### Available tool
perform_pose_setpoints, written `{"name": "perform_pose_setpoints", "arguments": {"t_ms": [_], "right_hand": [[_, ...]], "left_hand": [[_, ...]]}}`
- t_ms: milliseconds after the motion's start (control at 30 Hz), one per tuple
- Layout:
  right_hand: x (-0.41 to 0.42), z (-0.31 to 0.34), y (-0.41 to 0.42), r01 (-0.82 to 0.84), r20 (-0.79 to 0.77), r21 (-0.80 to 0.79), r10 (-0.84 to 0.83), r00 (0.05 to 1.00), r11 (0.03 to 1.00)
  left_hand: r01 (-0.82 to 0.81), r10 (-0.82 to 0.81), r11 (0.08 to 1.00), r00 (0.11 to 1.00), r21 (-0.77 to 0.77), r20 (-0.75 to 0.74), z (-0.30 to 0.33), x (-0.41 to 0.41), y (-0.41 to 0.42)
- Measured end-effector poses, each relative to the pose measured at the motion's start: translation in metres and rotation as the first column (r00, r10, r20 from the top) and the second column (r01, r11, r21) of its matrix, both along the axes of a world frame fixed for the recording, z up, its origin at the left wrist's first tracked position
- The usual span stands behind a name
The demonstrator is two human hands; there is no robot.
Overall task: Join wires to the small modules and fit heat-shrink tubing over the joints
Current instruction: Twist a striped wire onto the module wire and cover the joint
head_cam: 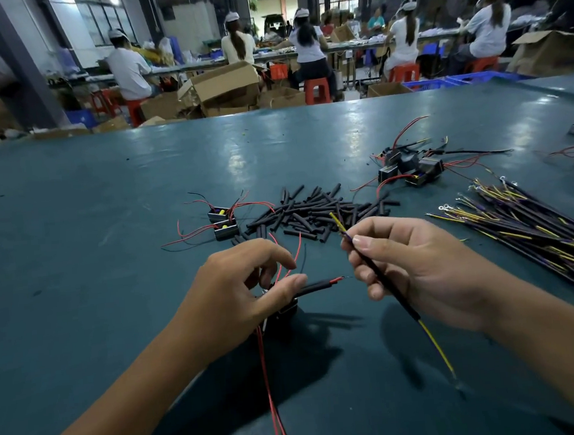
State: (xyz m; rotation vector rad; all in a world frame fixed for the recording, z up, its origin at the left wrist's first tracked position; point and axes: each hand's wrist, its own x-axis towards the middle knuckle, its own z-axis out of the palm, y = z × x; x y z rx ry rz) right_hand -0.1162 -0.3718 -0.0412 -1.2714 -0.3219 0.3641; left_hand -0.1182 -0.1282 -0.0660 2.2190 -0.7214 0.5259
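My left hand holds a small black module and pinches its red wire, which has a black heat-shrink tube slid on with the bare tip sticking out to the right. Other red wires hang from the module below my hand. My right hand pinches a black-sleeved yellow wire between thumb and forefinger, its upper end pointing up and left. The two wire ends are a short gap apart.
A pile of black heat-shrink tubes lies ahead on the green table. Two modules with red wires sit left of it, several wired modules at right rear, and a bundle of yellow-black wires to the right.
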Motion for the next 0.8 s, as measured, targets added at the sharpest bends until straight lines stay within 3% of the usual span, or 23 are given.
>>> {"name": "perform_pose_setpoints", "arguments": {"t_ms": [100, 333, 800], "right_hand": [[-0.003, -0.005, 0.007, -0.056, -0.021, 0.003, 0.056, 0.998, 0.998], [-0.009, -0.009, 0.016, -0.137, -0.033, -0.023, 0.136, 0.990, 0.990], [-0.010, -0.002, 0.020, -0.115, -0.071, -0.084, 0.109, 0.992, 0.990]], "left_hand": [[0.120, -0.225, 0.916, 0.943, -0.382, -0.244, 0.006, -0.007, -0.009], [0.057, -0.299, 0.808, 0.897, -0.586, -0.325, 0.007, -0.012, -0.026], [0.037, -0.334, 0.816, 0.845, -0.576, -0.418, 0.011, -0.014, -0.026]]}}
